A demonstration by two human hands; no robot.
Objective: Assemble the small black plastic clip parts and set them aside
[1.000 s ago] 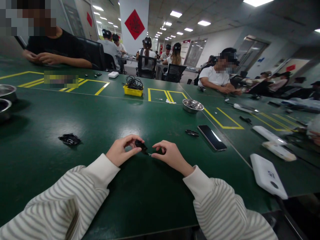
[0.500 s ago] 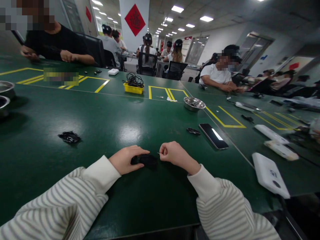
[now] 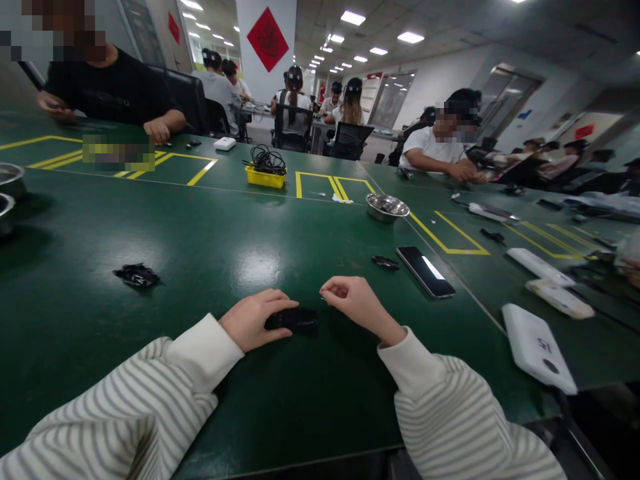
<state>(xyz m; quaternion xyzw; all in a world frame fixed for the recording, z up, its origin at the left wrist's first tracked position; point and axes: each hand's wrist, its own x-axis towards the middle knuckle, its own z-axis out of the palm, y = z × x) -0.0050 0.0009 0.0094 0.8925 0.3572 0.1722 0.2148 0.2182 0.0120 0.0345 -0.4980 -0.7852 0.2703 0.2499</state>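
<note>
My left hand [image 3: 256, 321] rests on the table with thumb and fingers closed around a glossy black bundle [image 3: 306, 319], whose right end sticks out past the fingertips. What the bundle is made of is too dark to tell. Just right of it, my right hand [image 3: 356, 301] is held in a pinch, apart from the bundle. A tiny pale sliver [image 3: 323, 298] shows at its fingertips, too small to name. Another crumpled black bundle [image 3: 137, 275] lies to the left, and a smaller black bundle [image 3: 385, 263] lies beyond my right hand.
A phone [image 3: 426, 271] and white power banks [image 3: 540, 348] lie on the right of the green table [image 3: 300, 407]. Farther off stand a steel bowl [image 3: 387, 208] and a yellow box of black cables [image 3: 265, 176]. Steel bowls [image 3: 11, 180] sit at the left edge. Co-workers sit across.
My right hand has shifted slightly up and its fingers have turned, still pinched. The left hand stays on the bundle. A co-worker's hand at the far left has come down to the table.
</note>
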